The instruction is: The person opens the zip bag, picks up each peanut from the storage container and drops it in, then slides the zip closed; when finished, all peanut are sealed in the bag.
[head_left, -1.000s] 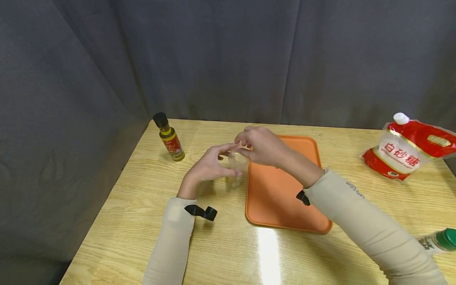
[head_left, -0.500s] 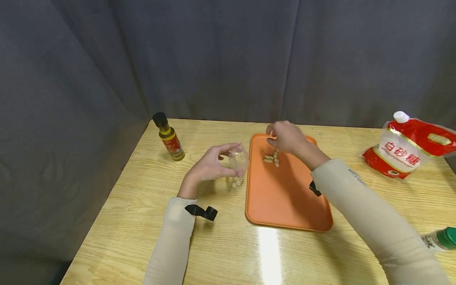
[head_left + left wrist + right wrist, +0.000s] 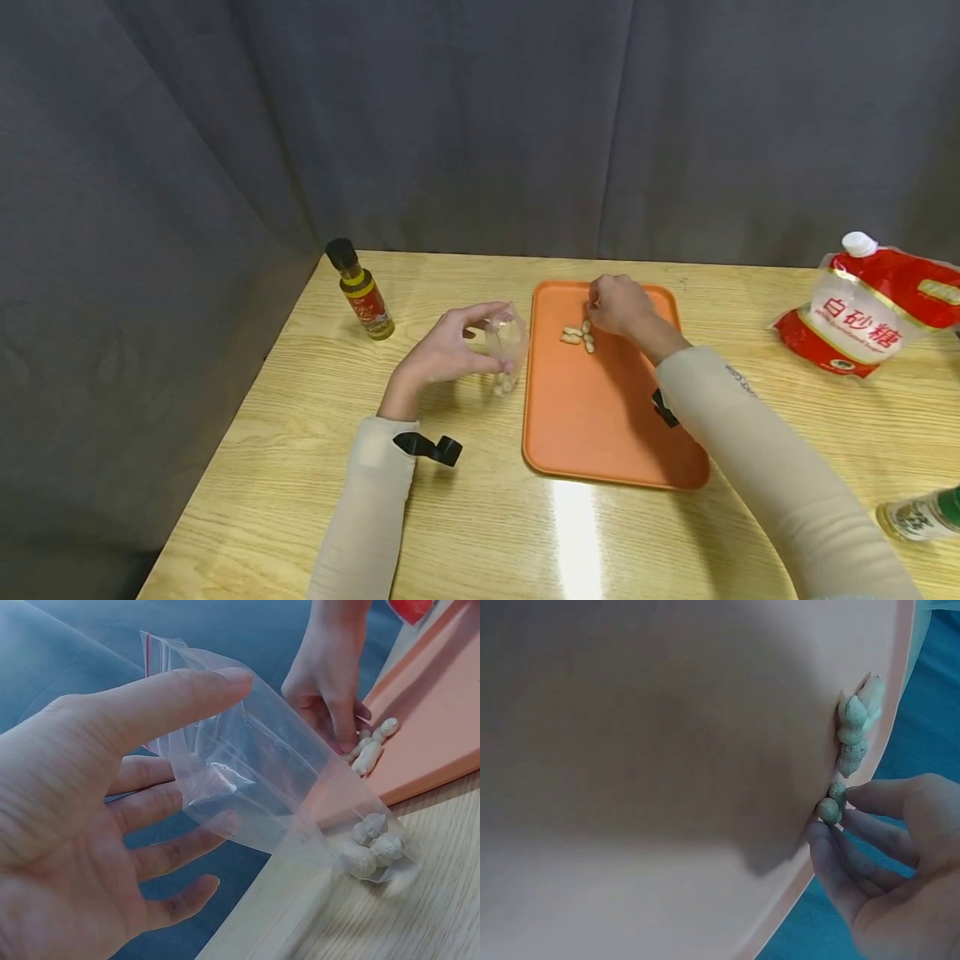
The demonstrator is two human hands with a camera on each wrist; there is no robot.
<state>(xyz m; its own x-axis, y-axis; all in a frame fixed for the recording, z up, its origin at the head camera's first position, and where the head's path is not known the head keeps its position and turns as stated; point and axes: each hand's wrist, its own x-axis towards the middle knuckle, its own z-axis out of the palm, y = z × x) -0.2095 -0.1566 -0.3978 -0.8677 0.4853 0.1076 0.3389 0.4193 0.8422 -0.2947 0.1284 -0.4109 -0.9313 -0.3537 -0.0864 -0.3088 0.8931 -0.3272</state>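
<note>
My left hand (image 3: 446, 348) pinches a clear zip-lock bag (image 3: 247, 772) between thumb and fingers, left of the orange tray (image 3: 600, 425). Several unshelled peanuts (image 3: 375, 851) lie at the bottom of this bag, which hangs tilted close over the table. At the far part of the tray, my right hand (image 3: 618, 307) pinches a peanut (image 3: 831, 806) with thumb and fingertips, down near the tray surface. Right beside those fingertips, several more peanuts (image 3: 573, 333) form a small cluster on the tray. The right fingers are partly hidden in the head view.
An olive oil bottle (image 3: 366, 300) stands at the back left of the wooden table (image 3: 300, 467). At the right are a red and white sugar pouch (image 3: 862, 312) with a white cap and a green-lidded shaker (image 3: 922, 515). A dark curtain (image 3: 480, 125) hangs behind the table.
My right hand has left the bag's mouth, moved right over the far part of the tray, and come down beside the peanuts there. The left hand keeps holding the bag in about the same place.
</note>
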